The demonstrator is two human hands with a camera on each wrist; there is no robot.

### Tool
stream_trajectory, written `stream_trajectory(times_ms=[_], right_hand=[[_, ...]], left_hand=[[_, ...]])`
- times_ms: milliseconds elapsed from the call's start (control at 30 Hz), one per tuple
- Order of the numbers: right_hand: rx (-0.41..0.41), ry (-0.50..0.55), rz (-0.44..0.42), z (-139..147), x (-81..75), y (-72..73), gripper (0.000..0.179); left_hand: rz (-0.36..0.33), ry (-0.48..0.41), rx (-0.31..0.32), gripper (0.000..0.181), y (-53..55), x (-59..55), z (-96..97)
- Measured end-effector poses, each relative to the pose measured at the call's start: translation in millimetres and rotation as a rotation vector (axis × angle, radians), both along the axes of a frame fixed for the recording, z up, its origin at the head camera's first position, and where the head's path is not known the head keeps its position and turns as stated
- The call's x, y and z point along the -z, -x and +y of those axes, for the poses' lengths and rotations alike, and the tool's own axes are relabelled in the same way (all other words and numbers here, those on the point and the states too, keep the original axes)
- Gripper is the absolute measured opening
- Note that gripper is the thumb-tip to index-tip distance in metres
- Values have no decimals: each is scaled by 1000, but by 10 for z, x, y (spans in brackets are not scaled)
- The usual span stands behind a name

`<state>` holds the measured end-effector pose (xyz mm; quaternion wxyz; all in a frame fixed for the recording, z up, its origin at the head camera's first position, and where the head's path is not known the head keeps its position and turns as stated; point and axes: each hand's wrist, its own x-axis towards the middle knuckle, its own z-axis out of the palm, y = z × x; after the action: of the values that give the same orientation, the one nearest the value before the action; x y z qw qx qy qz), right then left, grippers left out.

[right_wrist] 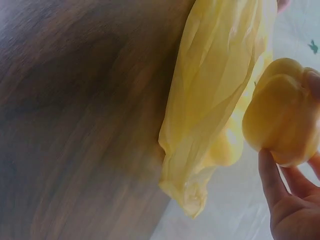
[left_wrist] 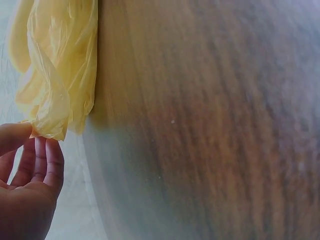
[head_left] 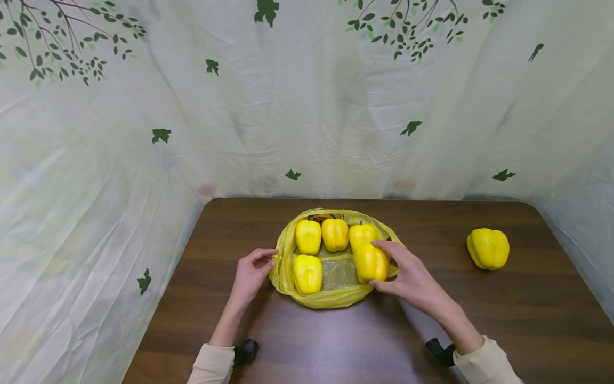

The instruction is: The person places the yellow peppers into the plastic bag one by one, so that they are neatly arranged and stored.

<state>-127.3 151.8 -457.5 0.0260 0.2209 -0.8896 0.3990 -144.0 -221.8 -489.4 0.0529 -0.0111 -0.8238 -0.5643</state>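
Note:
A yellow plastic bag [head_left: 331, 301] lies spread open on the table, its rim rolled into a ring. Several yellow bell peppers, such as one at the front left [head_left: 307, 274], sit inside around a bare patch of the bag's bottom. My left hand [head_left: 253, 274] pinches the left rim between thumb and fingers; the left wrist view shows the gathered plastic in that pinch. Over the bag's right side, my right hand [head_left: 408, 274] grips another bell pepper [head_left: 371, 263]. In the right wrist view this pepper [right_wrist: 282, 115] is held above the rim, between thumb and fingers.
One more yellow bell pepper [head_left: 488, 249] rests on the right part of the dark wooden table [head_left: 326, 341]. A pale curtain [head_left: 307, 106] with a leaf print hangs behind the table and along its sides.

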Motion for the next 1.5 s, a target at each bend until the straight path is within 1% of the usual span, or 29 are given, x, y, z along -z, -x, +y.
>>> stream_trajectory(times_ms=[133,367,567,767,1133,1200,1433,1500], right_hand=[[-9,15,17,-46,13,13,78],[-19,21,39,-169,52,39,78],[-24,42,28,-279,87,37,78],[-28,80,29,-369,118,28,78],[-27,74,7,-523,205,63,77],[-25,73,1,-544,224,76,77],[-15,49,-47,-599,296,117,79],[-18,53,-68,-613,314,129,79]], left_hand=[[-14,-2,16,24,-66,-205,62],[-9,-5,25,24,-68,-210,61],[-16,0,17,23,-72,-202,59],[8,-3,35,23,-78,-191,56],[3,-5,37,23,-74,-202,49],[12,-9,40,23,-71,-190,40],[19,-15,18,24,38,102,-49],[28,-12,13,24,45,125,-53]])
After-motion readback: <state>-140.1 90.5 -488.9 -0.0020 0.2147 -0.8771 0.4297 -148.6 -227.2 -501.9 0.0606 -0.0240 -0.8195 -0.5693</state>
